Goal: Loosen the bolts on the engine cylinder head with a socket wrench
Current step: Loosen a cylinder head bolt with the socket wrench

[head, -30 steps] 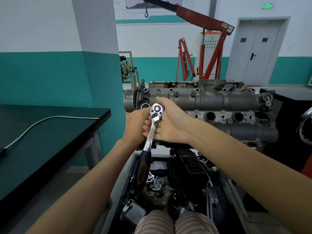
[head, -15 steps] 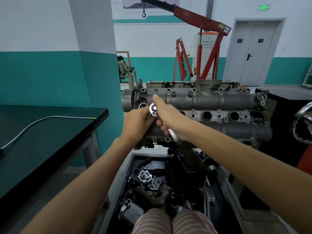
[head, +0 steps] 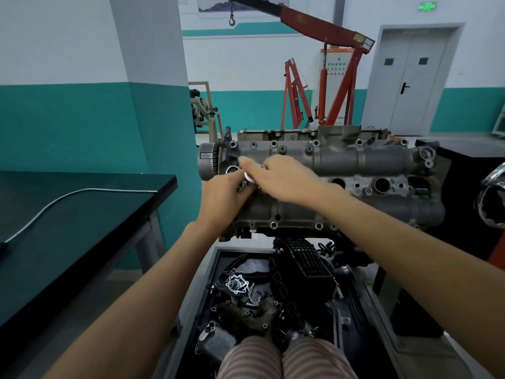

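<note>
The grey engine cylinder head [head: 358, 160] lies across the stand in front of me, with bolts along its edges such as one on the near edge [head: 273, 225]. Both hands meet at its left end. Only the shiny round head of the socket wrench [head: 249, 177] shows between them. My left hand [head: 222, 199] curls its fingers around the part just under that head. My right hand [head: 285, 177] lies over the wrench with its index finger stretched toward the far left corner. The handle is hidden beneath the right hand and forearm.
A black table [head: 82, 214] with a grey cable stands at the left. Below the head, a dark tray [head: 216, 269] holds several loose engine parts. A red engine crane [head: 328, 77] stands behind. A chrome part [head: 492, 198] and a black bench [head: 470, 160] are on the right.
The wrench handle has swung from pointing down toward me up to the right, now hidden under my right hand. My left hand stayed at the wrench head.
</note>
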The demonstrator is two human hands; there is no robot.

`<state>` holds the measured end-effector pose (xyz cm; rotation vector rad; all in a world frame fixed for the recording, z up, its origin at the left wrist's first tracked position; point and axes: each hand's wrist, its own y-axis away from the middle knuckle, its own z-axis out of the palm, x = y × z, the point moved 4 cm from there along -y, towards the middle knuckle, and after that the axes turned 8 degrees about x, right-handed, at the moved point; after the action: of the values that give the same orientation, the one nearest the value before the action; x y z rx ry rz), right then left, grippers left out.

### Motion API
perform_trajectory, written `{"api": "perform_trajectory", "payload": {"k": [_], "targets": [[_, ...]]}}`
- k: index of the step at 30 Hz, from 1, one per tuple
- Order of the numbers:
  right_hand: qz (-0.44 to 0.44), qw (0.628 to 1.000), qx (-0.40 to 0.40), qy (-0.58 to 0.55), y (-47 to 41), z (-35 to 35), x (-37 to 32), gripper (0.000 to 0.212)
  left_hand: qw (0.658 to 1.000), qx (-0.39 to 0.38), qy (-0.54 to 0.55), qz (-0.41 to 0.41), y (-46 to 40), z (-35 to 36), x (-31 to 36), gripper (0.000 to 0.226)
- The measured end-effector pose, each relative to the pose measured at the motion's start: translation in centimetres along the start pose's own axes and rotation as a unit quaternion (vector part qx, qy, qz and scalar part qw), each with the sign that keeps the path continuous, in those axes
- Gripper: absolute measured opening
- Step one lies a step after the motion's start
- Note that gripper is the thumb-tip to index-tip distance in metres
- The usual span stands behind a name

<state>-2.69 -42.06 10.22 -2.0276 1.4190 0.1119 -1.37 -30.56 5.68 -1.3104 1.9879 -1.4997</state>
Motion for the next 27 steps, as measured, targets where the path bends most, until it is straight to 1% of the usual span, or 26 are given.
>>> {"api": "perform_trajectory", "payload": {"k": [1, 2, 3, 4, 5, 6, 7, 8, 9, 10, 11, 12, 13, 14, 16, 17, 18, 19, 20, 21, 22, 23, 24, 25, 26, 27], "targets": [[0.069, 0.988, -0.038, -0.131, 0.7, 0.4, 0.3, 0.059, 1.0, 0.0, 0.006, -0.001, 0.1, 0.0, 0.1, 0.006], [0.145, 0.947, -0.096, -0.271, 1.6, 1.1, 0.4, 0.054, 1.0, 0.003, 0.014, -0.004, 0.2, -0.1, 0.1, 0.011], [0.197, 0.887, -0.152, -0.39, 2.5, 1.8, 0.3, 0.05, 1.0, 0.003, 0.019, -0.009, 0.2, -0.1, 0.2, 0.021], [0.222, 0.829, -0.185, -0.479, 3.3, 2.5, -0.1, 0.046, 1.0, 0.001, 0.021, -0.006, 0.2, -0.2, 0.3, 0.031], [0.233, 0.785, -0.194, -0.54, 3.8, 3.0, -0.6, 0.041, 1.0, -0.009, 0.018, 0.004, 0.1, -0.3, 0.3, 0.036], [0.236, 0.758, -0.19, -0.578, 4.0, 3.6, -1.0, 0.036, 1.0, -0.023, 0.013, 0.015, 0.1, -0.3, 0.5, 0.038], [0.241, 0.751, -0.18, -0.588, 4.1, 4.0, -1.1, 0.032, 0.999, -0.036, 0.008, 0.018, 0.2, -0.4, 0.5, 0.037], [0.24, 0.767, -0.169, -0.57, 4.1, 4.1, -1.2, 0.031, 0.999, -0.041, 0.011, 0.013, 0.2, -0.4, 0.5, 0.033], [0.22, 0.816, -0.151, -0.513, 3.9, 3.8, -1.2, 0.032, 0.999, -0.037, 0.019, 0.008, 0.1, -0.5, 0.4, 0.03], [0.171, 0.89, -0.121, -0.405, 3.4, 3.2, -0.9, 0.034, 0.999, -0.03, 0.029, 0.007, 0.0, -0.5, 0.4, 0.028], [0.104, 0.957, -0.08, -0.258, 2.9, 2.2, -0.7, 0.036, 0.999, -0.026, 0.039, 0.009, 0.0, -0.4, 0.4, 0.026], [0.036, 0.994, -0.037, -0.101, 2.4, 1.3, -0.5, 0.036, 0.999, -0.023, 0.042, 0.015, 0.0, -0.3, 0.4, 0.022], [-0.018, 0.999, 0.005, 0.033, 1.9, 0.4, -0.5, 0.035, 0.999, -0.018, 0.038, 0.024, 0.1, -0.2, 0.4, 0.018], [-0.057, 0.989, 0.037, 0.134, 1.5, -0.1, -0.5, 0.033, 0.999, -0.014, 0.03, 0.031, 0.1, 0.0, 0.3, 0.016], [-0.095, 0.965, 0.082, 0.23, 1.2, -0.2, -0.5, 0.028, 0.999, -0.022, 0.028, 0.021, 0.1, 0.1, 0.0, 0.015], [-0.098, 0.962, 0.092, 0.238, 1.4, 0.1, -0.6, 0.028, 0.999, -0.029, 0.033, 0.012, 0.1, 0.1, -0.2, 0.017], [-0.084, 0.97, 0.086, 0.21, 1.8, 0.7, -0.6, 0.029, 0.999, -0.031, 0.034, 0.007, 0.1, 0.1, -0.2, 0.023], [-0.039, 0.99, 0.063, 0.119, 2.2, 1.2, -0.4, 0.028, 0.999, -0.031, 0.029, 0.007, 0.1, 0.0, 0.0, 0.03], [0.031, 0.999, 0.019, -0.032, 2.7, 1.8, -0.2, 0.023, 0.999, -0.034, 0.028, 0.003, 0.1, 0.0, 0.1, 0.032], [0.117, 0.966, -0.048, -0.224, 3.3, 2.3, -0.4, 0.018, 0.998, -0.042, 0.037, -0.017, 0.2, 0.0, 0.0, 0.031], [0.192, 0.889, -0.126, -0.395, 4.0, 2.9, -1.1, 0.015, 0.996, -0.052, 0.06, -0.044, 0.3, 0.1, -0.1, 0.027], [0.24, 0.811, -0.174, -0.504, 4.4, 3.3, -1.7, 0.014, 0.992, -0.066, 0.083, -0.068, 0.4, 0.3, -0.3, 0.023], [0.256, 0.779, -0.19, -0.54, 4.5, 3.7, -1.9, 0.013, 0.99, -0.073, 0.09, -0.075, 0.4, 0.4, -0.4, 0.02], [0.239, 0.811, -0.172, -0.506, 4.3, 4.0, -1.8, 0.014, 0.994, -0.069, 0.068, -0.059, 0.4, 0.4, -0.4, 0.017], [0.185, 0.899, -0.123, -0.378, 3.8, 3.7, -1.3, 0.015, 0.996, -0.068, 0.04, -0.037, 0.3, 0.3, -0.5, 0.014], [0.101, 0.975, -0.063, -0.187, 3.4, 3.0, -0.8, 0.013, 0.998, -0.06, 0.026, -0.017, 0.2, 0.2, -0.4, 0.011]]}}
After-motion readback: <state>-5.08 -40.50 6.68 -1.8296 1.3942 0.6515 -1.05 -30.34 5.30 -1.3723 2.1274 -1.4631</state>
